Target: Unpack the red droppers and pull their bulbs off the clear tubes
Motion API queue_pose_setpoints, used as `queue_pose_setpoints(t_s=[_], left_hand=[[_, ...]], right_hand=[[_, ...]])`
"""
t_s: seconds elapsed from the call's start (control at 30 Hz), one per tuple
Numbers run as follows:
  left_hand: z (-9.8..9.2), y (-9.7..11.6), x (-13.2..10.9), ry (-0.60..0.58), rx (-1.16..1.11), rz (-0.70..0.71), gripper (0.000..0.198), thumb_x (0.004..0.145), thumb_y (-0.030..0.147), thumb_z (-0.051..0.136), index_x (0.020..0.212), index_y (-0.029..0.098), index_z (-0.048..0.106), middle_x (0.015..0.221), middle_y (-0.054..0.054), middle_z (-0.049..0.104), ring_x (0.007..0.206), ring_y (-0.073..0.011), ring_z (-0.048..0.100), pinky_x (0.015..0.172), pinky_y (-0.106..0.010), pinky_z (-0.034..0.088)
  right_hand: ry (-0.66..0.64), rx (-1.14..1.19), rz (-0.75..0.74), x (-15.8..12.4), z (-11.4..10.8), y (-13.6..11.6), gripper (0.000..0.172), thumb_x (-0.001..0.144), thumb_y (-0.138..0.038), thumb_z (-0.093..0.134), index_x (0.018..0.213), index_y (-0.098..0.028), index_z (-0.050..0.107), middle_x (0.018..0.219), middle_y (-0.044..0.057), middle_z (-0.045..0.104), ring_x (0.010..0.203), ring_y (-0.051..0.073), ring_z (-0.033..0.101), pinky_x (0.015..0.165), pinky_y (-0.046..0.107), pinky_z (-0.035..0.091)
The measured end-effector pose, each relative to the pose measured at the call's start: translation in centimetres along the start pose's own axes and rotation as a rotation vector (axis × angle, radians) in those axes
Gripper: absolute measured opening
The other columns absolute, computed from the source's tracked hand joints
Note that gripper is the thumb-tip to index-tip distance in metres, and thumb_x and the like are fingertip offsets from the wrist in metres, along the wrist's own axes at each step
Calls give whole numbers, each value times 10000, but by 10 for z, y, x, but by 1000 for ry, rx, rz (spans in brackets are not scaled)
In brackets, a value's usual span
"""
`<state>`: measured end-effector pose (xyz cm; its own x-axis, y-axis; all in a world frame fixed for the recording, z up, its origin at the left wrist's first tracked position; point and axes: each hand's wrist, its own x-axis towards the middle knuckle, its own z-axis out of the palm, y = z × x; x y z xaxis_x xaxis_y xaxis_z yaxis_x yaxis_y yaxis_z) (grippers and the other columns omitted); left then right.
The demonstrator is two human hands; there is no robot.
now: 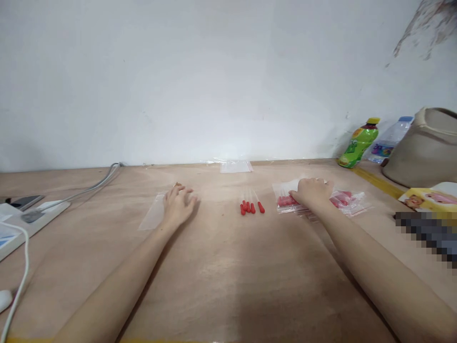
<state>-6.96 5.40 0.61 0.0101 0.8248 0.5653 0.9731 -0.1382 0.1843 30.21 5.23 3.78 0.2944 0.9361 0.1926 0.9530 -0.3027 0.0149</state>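
My left hand (178,206) lies low over the table, its fingers spread and apart. Beneath and beside it is a flat clear plastic bag (152,216); a small brownish thing (177,184) shows past the fingertips, too small to name. Between my hands lie several droppers (247,207) with red bulbs and thin clear stems, one a little apart to the right. My right hand (313,191) rests on a pile of zip bags (285,196) that contain more red-bulbed droppers. Its thumb stretches leftward over the nearest bag, and the fingertips are partly hidden behind the hand.
A flat clear bag (235,166) lies by the wall. At right stand a green drink bottle (360,144), a water bottle (389,140) and a beige fabric bin (421,152), near a yellow printed packet (428,197). At left are a power strip (46,216), cables and a phone (28,202).
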Motion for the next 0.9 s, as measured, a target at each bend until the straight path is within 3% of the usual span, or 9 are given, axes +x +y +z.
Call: queue_pose_setpoints(t_s=[0.17, 0.3, 0.37, 0.43, 0.57, 0.63, 0.7, 0.8, 0.9], left_hand=[[10, 47, -28, -115, -226, 299, 280, 799, 382, 509, 995, 203, 597, 1148, -87, 501, 1134, -240, 424, 976, -409, 338], [11, 59, -35, -188, -344, 350, 309, 813, 374, 497, 1064, 206, 558, 1178, -88, 482, 1161, -236, 405, 982, -405, 344], [11, 57, -34, -207, -408, 293, 359, 818, 400, 487, 1112, 198, 524, 1179, -91, 492, 1149, -233, 424, 974, -398, 354], [12, 54, -31, -238, -508, 174, 431, 829, 440, 456, 1187, 199, 461, 1178, -88, 508, 1110, -220, 468, 941, -383, 384], [10, 46, -22, -237, -789, -113, 492, 858, 520, 334, 1233, 210, 408, 1086, -73, 574, 1015, -195, 541, 886, -358, 420], [7, 43, -18, -277, -975, -222, 557, 857, 566, 256, 1236, 182, 393, 996, -80, 608, 954, -196, 574, 844, -353, 442], [4, 39, -16, -413, -1150, -283, 620, 838, 606, 230, 1240, 157, 374, 942, -88, 623, 856, -192, 607, 766, -342, 468], [0, 31, -16, -574, -1202, -233, 632, 748, 554, 512, 1239, 182, 372, 953, -72, 616, 780, -166, 610, 708, -307, 471], [-3, 22, -14, -599, -1128, -131, 706, 619, 354, 712, 1224, 185, 391, 920, -49, 610, 798, -151, 593, 728, -290, 459]], right_hand=[[27, -4, -12, 0, 4, -5, 239, 770, -274, 489, 874, -108, 626, 953, 169, 616, 988, 310, 515, 803, 453, 301], [252, 134, -71, -3, -5, -11, 258, 829, -278, 424, 913, -80, 567, 975, 192, 593, 936, 303, 539, 774, 433, 339], [329, 332, -143, -6, -11, -19, 254, 852, -301, 396, 914, -102, 539, 925, 165, 607, 847, 262, 566, 728, 379, 370], [310, 613, -253, -11, -15, -32, 220, 851, -322, 402, 870, -142, 527, 827, 103, 622, 742, 205, 573, 662, 315, 391], [9, 1043, -558, -33, -5, -73, 180, 812, -345, 472, 751, -183, 521, 700, 8, 604, 642, 137, 558, 590, 246, 402], [-67, 1023, -671, -50, 5, -96, 168, 801, -338, 506, 734, -188, 543, 694, -5, 607, 644, 129, 546, 612, 252, 396], [-8, 924, -735, -65, 13, -114, 156, 785, -342, 557, 725, -199, 566, 706, -10, 621, 718, 140, 548, 730, 302, 379], [79, 818, -816, -78, 19, -128, 162, 801, -379, 555, 758, -229, 598, 803, -5, 655, 846, 157, 546, 866, 375, 301], [197, 733, -851, -78, 21, -122, 196, 853, -377, 473, 884, -243, 613, 1022, 26, 636, 994, 171, 512, 946, 410, 237]])
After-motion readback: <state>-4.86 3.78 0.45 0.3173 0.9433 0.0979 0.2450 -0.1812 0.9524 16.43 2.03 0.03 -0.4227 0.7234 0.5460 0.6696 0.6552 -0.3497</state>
